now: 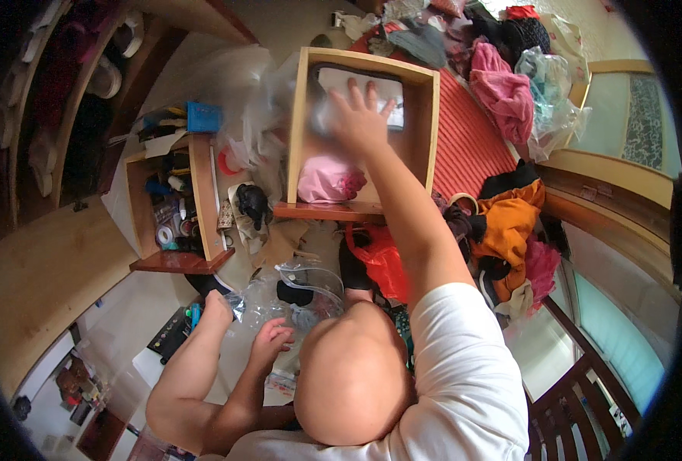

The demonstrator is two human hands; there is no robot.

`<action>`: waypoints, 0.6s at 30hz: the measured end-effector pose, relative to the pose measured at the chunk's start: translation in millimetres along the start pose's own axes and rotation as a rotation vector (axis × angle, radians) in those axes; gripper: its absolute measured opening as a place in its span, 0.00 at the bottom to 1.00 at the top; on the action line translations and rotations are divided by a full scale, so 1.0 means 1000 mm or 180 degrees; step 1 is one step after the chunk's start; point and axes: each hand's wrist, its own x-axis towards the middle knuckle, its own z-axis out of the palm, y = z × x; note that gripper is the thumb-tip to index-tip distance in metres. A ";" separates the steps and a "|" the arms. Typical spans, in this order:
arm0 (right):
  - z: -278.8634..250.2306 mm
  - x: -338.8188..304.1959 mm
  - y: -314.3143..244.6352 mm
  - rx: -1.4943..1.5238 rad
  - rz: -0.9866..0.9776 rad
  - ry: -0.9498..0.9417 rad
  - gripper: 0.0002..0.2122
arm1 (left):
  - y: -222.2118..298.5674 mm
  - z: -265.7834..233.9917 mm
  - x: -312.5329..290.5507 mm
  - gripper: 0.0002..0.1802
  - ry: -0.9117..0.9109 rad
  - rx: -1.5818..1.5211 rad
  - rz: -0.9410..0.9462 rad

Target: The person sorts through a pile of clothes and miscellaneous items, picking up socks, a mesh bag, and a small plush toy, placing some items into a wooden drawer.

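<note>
My right hand (359, 121) reaches far forward into a wooden drawer (434, 127) on the floor. Its fingers are spread over a flat white pouch with a dark edge (391, 90) at the drawer's far end; whether they press on it is hard to tell. A bunched pink cloth bundle (326, 181) lies at the drawer's near left. My left hand (270, 340) hangs beside my bent knee, fingers loosely bent and apart with nothing visible in them. Nearest to it is a clear zip plastic bag (310, 280) with something dark in or under it.
A second drawer (204, 198), full of small items and tape rolls, stands at the left. Crumpled clear plastic (260, 100) lies between the drawers. Orange and black clothing (510, 230), a red bag (383, 257), a pink towel (502, 92) and a red mat (472, 131) are to the right.
</note>
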 end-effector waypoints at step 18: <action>-0.085 -0.219 0.184 -0.1070 0.2307 0.0727 0.33 | 0.061 -0.056 0.038 0.24 0.0228 -0.0351 0.1116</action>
